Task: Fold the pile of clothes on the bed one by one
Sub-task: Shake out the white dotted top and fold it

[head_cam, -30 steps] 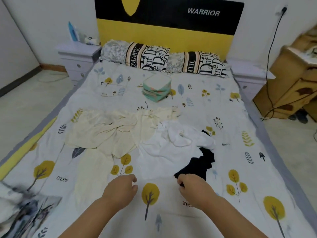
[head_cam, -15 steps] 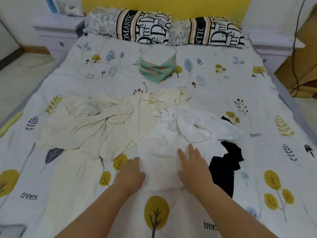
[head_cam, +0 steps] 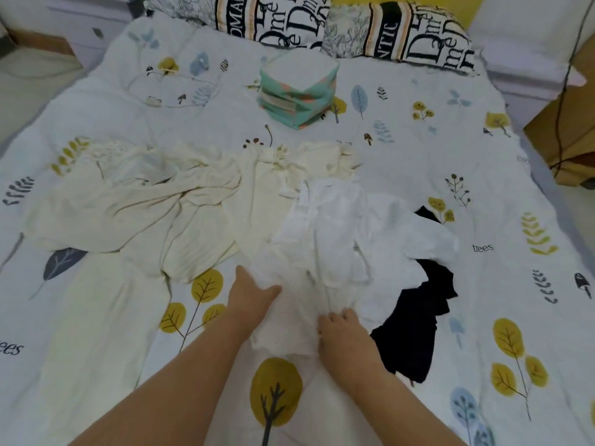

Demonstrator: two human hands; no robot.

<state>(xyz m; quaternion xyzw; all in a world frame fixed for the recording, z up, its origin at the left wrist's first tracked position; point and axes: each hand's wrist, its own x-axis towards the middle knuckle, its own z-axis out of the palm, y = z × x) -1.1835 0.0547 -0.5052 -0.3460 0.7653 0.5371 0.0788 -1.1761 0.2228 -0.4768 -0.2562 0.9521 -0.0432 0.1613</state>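
Barely begun, by the look of it: the pile lies loose across the middle of the bed, and the only tidy item is a small folded green stack at 12 o'clock, just short of the pillows; whether it belongs to this job I cannot tell. Left to do are the cream garments sprawled at 9 to 10 o'clock, the white garment at the centre and the black garment at 3 o'clock, partly under the white one.

The left hand has its fingers tucked under the white garment's near left edge, thumb on top, gripping it. The right hand has its fingers curled into the cloth at the near hem, bunching it.

Half a second ago the right hand lay flat on the white fabric; now both hands are grasping, and the camera has moved in closer.
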